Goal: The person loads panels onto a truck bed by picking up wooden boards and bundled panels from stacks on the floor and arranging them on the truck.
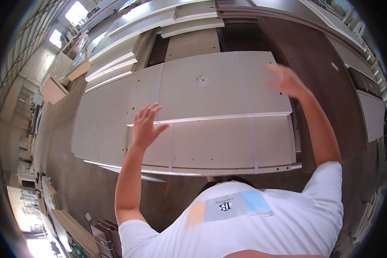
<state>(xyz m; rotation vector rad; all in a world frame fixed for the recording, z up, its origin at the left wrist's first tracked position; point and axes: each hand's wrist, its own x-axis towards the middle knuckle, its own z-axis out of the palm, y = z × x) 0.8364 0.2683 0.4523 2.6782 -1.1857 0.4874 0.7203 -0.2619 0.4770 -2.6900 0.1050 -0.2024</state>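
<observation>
Before me lies a stack of light grey furniture panels (198, 99), with small dark drilled holes near the edges. Thin clear straps (239, 81) run across it, and a small white label (202, 80) sticks to the top panel. My left hand (146, 127) is open at the top panel's left near corner, thumb spread and holding nothing. Over the right end of the same panel is my right hand (287, 82), its fingers apart and slightly blurred, with nothing in it. Whether either hand touches the panel, I cannot tell.
Dark brown panels (305, 81) lie to the right. More pale panels (193, 28) are piled beyond the stack. A red strip (167, 185) lies on the concrete floor (94, 189) at the near left. Boards (75, 232) lean at the lower left.
</observation>
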